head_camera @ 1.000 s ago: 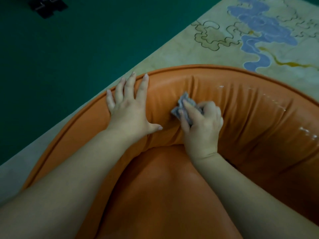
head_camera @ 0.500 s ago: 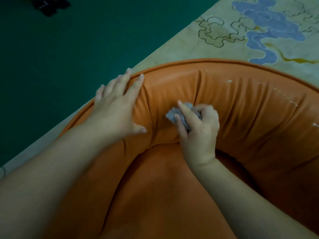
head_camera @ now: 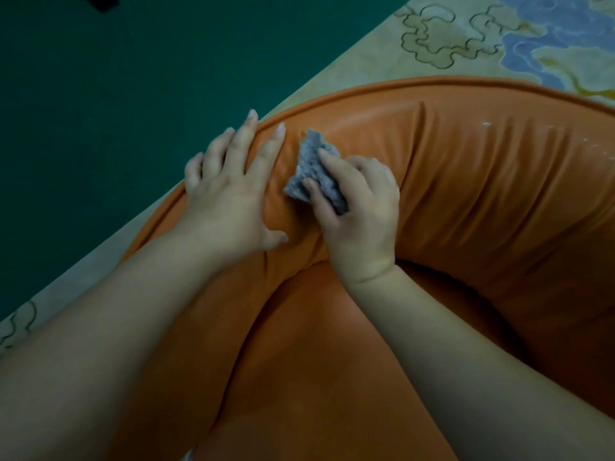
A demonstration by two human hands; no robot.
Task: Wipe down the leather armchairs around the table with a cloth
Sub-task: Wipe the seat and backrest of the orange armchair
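Observation:
An orange leather armchair (head_camera: 482, 181) with a curved, pleated padded back fills most of the view, seen from above. My left hand (head_camera: 229, 194) lies flat with straight fingers on the top of the back, fingertips at the piped rim. Just to its right, my right hand (head_camera: 359, 207) grips a small crumpled grey cloth (head_camera: 311, 168) and presses it against the leather. The cloth's upper corner sticks out above my fingers. The seat cushion (head_camera: 316, 377) lies below, between my forearms.
Behind the chair lies a beige rug (head_camera: 372, 54) with outlined cloud shapes and a blue patch at the top right. Dark green floor (head_camera: 116, 111) covers the upper left, with a black object at its top edge. Small white specks dot the leather on the right.
My right hand has carried the cloth left and up along the chair back, close beside my left hand. More of the cloth shows now. My left hand stays flat on the rim.

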